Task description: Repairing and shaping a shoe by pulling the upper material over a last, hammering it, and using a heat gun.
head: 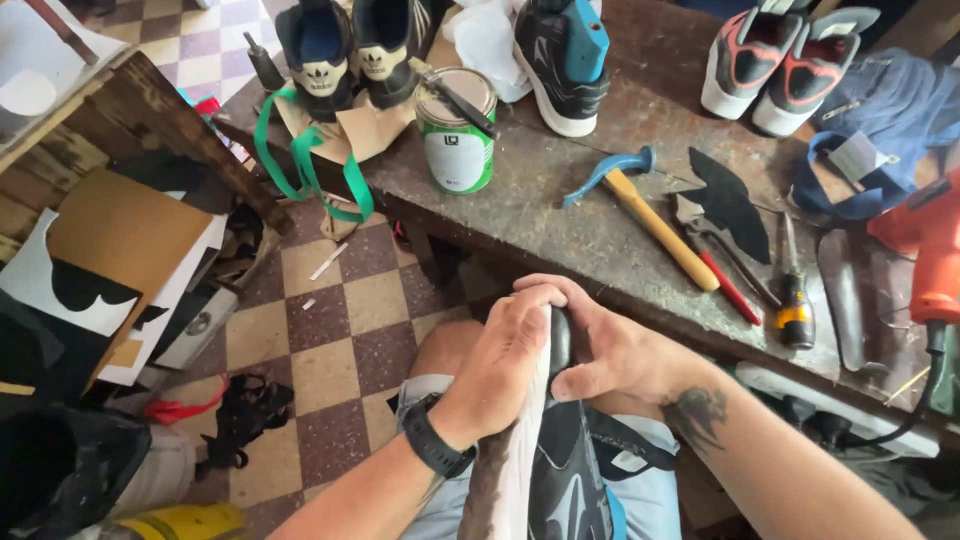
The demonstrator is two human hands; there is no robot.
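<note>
A black shoe with a pale grey sole stands toe-up on my lap. My left hand, with a black watch on its wrist, wraps over the sole edge near the toe. From the other side my right hand clasps the black toe, its thumb pressed on the upper. Both hands meet at the tip of the shoe, just in front of the workbench edge.
The worn workbench carries a green-and-white tin, a blue-headed hammer with wooden handle, pliers, a screwdriver, a black cut-out piece, several sneakers and an orange tool. Cardboard and clutter lie on the checkered floor at left.
</note>
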